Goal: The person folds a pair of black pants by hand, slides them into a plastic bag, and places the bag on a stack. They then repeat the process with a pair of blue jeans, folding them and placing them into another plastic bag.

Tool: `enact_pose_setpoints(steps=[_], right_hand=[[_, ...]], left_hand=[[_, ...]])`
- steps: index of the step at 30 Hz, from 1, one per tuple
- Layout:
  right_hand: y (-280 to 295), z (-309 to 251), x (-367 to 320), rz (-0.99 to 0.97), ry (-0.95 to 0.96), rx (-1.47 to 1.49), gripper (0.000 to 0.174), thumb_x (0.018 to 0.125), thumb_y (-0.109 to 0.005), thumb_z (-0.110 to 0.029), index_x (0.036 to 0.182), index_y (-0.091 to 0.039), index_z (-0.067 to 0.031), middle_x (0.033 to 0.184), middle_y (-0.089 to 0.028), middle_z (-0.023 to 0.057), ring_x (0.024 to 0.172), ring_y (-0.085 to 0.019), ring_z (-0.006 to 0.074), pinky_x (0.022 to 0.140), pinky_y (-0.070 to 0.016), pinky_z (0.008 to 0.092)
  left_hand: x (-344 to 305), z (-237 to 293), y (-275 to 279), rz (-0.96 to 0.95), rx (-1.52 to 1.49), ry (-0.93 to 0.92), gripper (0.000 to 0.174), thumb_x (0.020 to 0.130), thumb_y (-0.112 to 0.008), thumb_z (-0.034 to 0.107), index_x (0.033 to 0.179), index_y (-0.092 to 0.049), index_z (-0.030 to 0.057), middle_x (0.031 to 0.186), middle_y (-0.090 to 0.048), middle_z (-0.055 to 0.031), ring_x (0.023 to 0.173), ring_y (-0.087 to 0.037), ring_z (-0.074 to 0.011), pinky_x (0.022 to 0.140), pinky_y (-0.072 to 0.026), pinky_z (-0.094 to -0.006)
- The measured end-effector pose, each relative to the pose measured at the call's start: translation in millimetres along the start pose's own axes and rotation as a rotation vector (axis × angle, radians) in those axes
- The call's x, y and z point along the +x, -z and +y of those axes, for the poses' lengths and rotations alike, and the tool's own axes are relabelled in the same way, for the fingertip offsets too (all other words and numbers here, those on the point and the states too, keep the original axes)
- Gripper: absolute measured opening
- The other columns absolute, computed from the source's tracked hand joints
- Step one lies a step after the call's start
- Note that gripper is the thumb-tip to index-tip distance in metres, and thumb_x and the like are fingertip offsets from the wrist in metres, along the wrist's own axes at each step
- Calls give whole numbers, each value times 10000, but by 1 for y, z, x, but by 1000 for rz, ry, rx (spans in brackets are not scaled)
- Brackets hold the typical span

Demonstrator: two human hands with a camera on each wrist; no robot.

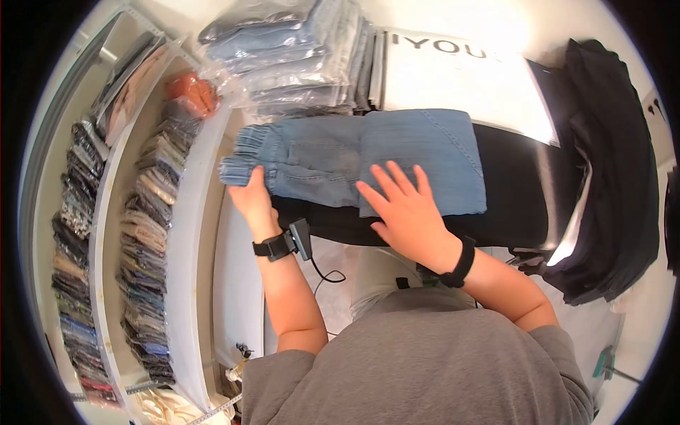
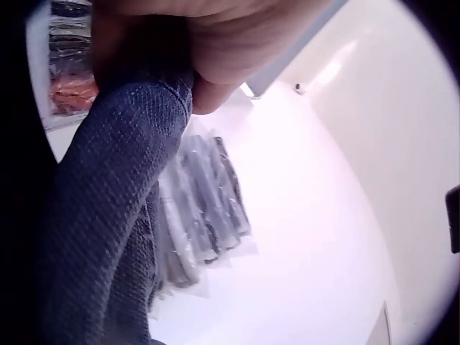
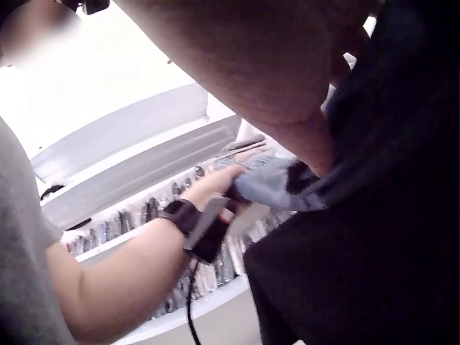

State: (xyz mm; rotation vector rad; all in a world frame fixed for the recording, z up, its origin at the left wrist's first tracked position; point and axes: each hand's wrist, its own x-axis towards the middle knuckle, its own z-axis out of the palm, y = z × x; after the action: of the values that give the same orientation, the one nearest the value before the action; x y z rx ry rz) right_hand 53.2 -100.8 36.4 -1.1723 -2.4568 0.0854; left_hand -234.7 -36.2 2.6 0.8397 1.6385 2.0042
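A pair of blue denim jeans (image 1: 315, 152) with a gathered elastic waist lies across a black surface in the head view, its legs folded back over the right part. At the waist end, my left hand (image 1: 252, 204) grips the gathered edge, thumb on top. The left wrist view shows the denim (image 2: 122, 172) held close under that hand (image 2: 237, 36). My right hand (image 1: 407, 205) rests on the folded legs with its fingers spread. In the right wrist view, the right hand's underside is large and dark, partly hiding the jeans (image 3: 266, 183).
Plastic-bagged folded jeans (image 1: 283, 57) are stacked behind the work surface. A white printed bag (image 1: 453, 78) lies beside them. Black garments (image 1: 609, 177) hang or lie at the right. Shelves (image 1: 191, 283) packed with bagged clothes stand on the left. A cable (image 1: 329, 276) hangs from the left wrist.
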Motion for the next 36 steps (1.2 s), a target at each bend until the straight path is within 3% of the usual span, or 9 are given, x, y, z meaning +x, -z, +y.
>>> enact_pose_setpoints(steps=[6,10,13,16,20,23,27,34,36], right_hand=[[-24,24,-20,20,-67,-188,540,792,-642,-240,1310,-491,-221,1402,-391,130,1324,-311,330,1002,-240,626],[-14,33,-24,28,-48,-82,572,776,-679,-219,1313,-483,-190,1400,-384,144,1314,-314,342,1006,-267,595],[6,70,-23,97,-274,1027,388,867,-565,-186,1242,-533,-92,1243,-541,159,1160,-511,295,960,-423,425],[46,102,-39,310,-816,1809,567,945,-407,-510,1086,-580,12,1109,-610,106,979,-616,195,857,-492,351],[70,114,-46,168,-870,1874,544,896,-492,-542,1079,-580,-37,1012,-644,53,910,-632,170,814,-493,359],[57,124,-45,110,-880,1585,310,822,-668,-169,1088,-571,-42,983,-647,50,884,-624,143,796,-492,347],[67,126,-35,167,-606,1690,304,818,-581,39,1118,-540,20,1014,-633,85,862,-612,136,773,-482,283],[36,157,-51,153,-1018,1045,605,743,-727,-210,1204,-483,98,1101,-594,165,1047,-546,207,887,-426,336],[49,152,-49,38,-1015,1348,589,770,-712,-314,1166,-534,85,1119,-603,165,1071,-549,211,905,-423,344]], left_hand=[[-70,88,-43,185,277,-432,468,747,-716,74,1127,-484,-70,1041,-605,-171,929,-591,-237,848,-460,-353],[-143,123,-80,37,374,-569,483,734,-748,97,1120,-489,-34,1033,-586,-153,925,-571,-221,852,-452,-344],[-179,119,-107,-274,461,-675,541,646,-766,67,1105,-488,-4,1016,-572,-131,916,-586,-265,805,-474,-362],[-205,103,-139,-554,659,-891,503,619,-721,42,1066,-491,37,1033,-560,-99,921,-572,-265,707,-513,-360],[-237,45,-161,-769,887,-982,439,675,-680,69,1060,-472,29,1161,-525,-158,1028,-536,-315,696,-535,-379],[-231,65,-147,-947,745,-880,520,685,-707,96,1137,-460,26,1243,-487,-196,1117,-490,-363,849,-486,-409],[-178,84,-117,-1149,448,-815,529,767,-691,167,1244,-490,55,1393,-396,-171,1277,-376,-375,1043,-318,-435],[-150,52,-96,-1266,995,-936,530,862,-587,318,1367,-435,266,1490,-244,-143,1371,-183,-403,1039,-195,-622],[-148,51,-98,-1275,984,-962,554,853,-598,329,1376,-419,284,1495,-230,-140,1367,-194,-402,1029,-202,-632]])
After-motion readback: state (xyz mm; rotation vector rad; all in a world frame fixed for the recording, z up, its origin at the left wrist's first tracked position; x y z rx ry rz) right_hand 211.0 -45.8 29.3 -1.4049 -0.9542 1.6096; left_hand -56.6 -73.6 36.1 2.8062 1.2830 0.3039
